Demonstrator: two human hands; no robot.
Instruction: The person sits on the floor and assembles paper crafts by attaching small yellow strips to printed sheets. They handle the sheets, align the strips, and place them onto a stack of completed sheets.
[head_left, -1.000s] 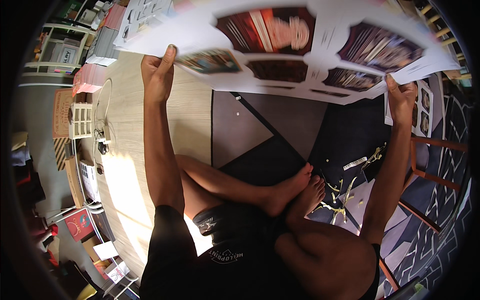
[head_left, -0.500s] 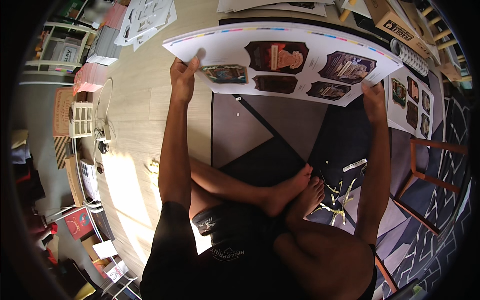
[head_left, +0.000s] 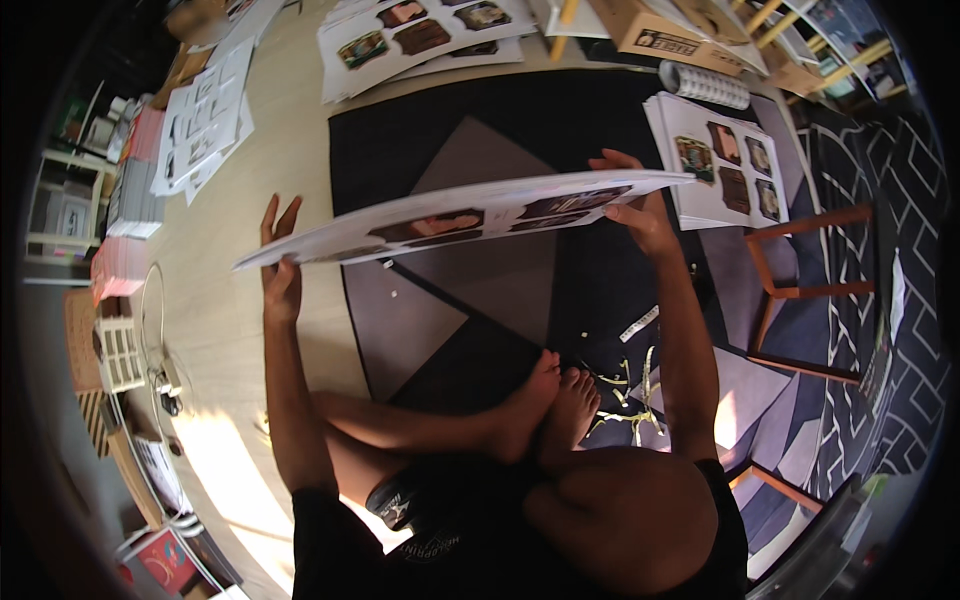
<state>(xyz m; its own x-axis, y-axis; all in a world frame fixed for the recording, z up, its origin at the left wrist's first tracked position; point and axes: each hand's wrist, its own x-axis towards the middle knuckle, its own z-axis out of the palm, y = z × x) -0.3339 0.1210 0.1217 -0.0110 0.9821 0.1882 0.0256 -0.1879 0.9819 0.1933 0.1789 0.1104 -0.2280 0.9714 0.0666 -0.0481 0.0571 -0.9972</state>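
Between my two hands a stack of large printed sheets (head_left: 500, 222) is held up on edge, tipped so that I see mostly its near edge and part of the coloured pictures. My left hand (head_left: 282, 262) grips the stack's left end, thumb on the near side and fingers behind it. At the right end my right hand (head_left: 638, 208) pinches it, thumb on the printed face and fingers over the far side. The stack hangs above a dark geometric rug (head_left: 500, 290); how many sheets it has I cannot tell.
A similar pile of printed sheets (head_left: 725, 165) lies at the right, beside a rolled sheet (head_left: 705, 85). More prints (head_left: 425, 45) lie at the back. A cardboard box (head_left: 665, 35) stands behind. Yellowish strips (head_left: 640, 405) lie near my feet, a wooden frame (head_left: 810, 290) further right.
The sheet stack has tilted from nearly face-on to nearly edge-on and come lower, its left end dropping most. Both hands moved with it. The whole view has shifted.
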